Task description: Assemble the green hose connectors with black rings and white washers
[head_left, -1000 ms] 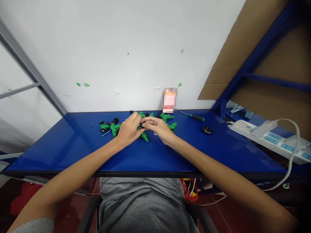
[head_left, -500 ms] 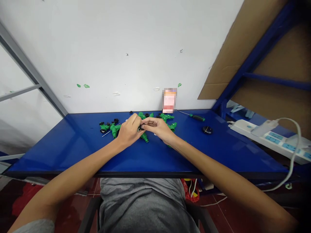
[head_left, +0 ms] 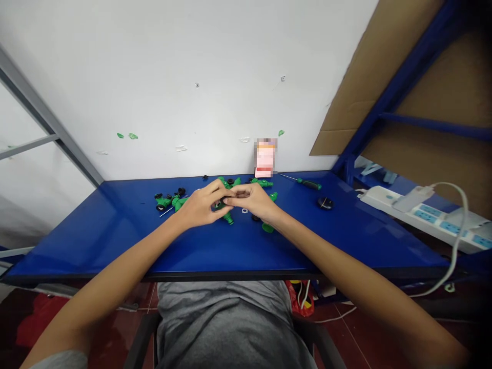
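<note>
Loosened since earlier, the left hand (head_left: 202, 206) spreads over the green fitting (head_left: 229, 219), middle of the worktop (head_left: 230, 251); the right hand (head_left: 255, 202) curls close, each grip hidden from me. Looks like fingertip work, needing steadiness next.

Bare forearms (head_left: 134, 266) aslant, left hand (head_left: 202, 205) and right hand (head_left: 257, 201) close together, fingers (head_left: 218, 192) in a curl.

Cannot see in full the green part (head_left: 228, 219) in left hand (head_left: 203, 205), mostly covered. Cannot tell the grip of right hand (head_left: 255, 201), too small at the tips. Cannot read the pink item (head_left: 265, 158), blurred into squares. Cannot follow the power strip (head_left: 388, 202) past right edge.
</note>
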A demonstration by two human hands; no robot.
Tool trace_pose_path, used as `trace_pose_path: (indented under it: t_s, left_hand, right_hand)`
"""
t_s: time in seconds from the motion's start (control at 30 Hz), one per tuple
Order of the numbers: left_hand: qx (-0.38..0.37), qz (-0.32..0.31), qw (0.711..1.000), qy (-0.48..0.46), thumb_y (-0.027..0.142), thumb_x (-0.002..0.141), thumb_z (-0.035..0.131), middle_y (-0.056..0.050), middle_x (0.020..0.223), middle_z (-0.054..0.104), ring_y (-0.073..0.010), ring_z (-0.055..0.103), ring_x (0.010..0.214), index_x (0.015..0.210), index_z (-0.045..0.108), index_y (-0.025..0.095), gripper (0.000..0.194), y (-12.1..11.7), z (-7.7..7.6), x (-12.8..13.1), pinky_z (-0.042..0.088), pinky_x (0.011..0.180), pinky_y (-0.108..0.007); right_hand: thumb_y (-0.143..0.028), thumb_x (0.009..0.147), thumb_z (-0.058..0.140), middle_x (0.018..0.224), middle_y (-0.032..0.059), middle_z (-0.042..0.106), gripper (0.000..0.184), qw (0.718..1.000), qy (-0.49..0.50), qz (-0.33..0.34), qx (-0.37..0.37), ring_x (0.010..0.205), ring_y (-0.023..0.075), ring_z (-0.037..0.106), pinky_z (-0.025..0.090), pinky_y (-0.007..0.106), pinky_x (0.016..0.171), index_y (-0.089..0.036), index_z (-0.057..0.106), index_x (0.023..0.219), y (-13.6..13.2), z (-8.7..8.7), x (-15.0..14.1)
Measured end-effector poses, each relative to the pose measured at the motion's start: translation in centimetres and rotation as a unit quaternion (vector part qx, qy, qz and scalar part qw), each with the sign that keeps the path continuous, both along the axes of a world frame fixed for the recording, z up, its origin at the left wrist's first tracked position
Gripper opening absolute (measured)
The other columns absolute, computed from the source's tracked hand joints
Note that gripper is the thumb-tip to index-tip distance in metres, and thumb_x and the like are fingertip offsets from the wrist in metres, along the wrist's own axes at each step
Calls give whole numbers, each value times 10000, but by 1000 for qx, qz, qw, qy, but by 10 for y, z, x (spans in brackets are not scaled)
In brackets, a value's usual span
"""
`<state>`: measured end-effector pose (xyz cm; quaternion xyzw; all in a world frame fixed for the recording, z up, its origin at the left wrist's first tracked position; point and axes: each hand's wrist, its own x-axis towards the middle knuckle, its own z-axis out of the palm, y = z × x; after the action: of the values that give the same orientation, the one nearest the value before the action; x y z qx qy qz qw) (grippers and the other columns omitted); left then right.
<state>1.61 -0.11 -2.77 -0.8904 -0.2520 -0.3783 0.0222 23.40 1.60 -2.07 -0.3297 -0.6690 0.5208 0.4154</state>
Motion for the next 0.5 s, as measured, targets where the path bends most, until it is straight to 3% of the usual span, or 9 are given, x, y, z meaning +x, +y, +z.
trace_pose_path:
  t_s: [0.13,0.23,0.33,0.5]
  left_hand:
    - [-7,-41,999,-30,334,1097,669,-42,976,667,-145,644,760,1350,686,250,267,8,3,-9,563,752,-290]
    - [25,-4,999,-36,426,1067,720,-11,877,636,-142,607,725,1209,683,219,254,11,1,-7,514,689,-268]
    - [71,55,996,-30,440,1092,668,4,828,579,-141,551,696,1005,595,210,257,9,-4,-1,443,620,-259]
    - [162,113,980,-32,338,1120,588,10,812,554,-144,567,683,973,509,223,203,7,-16,7,394,582,-270]
  right_hand:
    - [-409,669,978,849,46,828,346,999,26,-11,-21,807,197,753,619,368,866,-185,870,910,4,0,3]
    - [-444,700,973,899,55,839,361,999,31,-5,-23,850,204,763,626,383,909,-185,874,931,5,-3,1]
    - [-464,739,961,984,51,840,369,998,57,19,-36,904,198,765,629,369,908,-204,868,983,3,-7,-2]
    - [-420,791,934,1030,33,816,320,991,86,76,-75,918,185,764,640,360,902,-237,849,1039,-2,-10,-5]
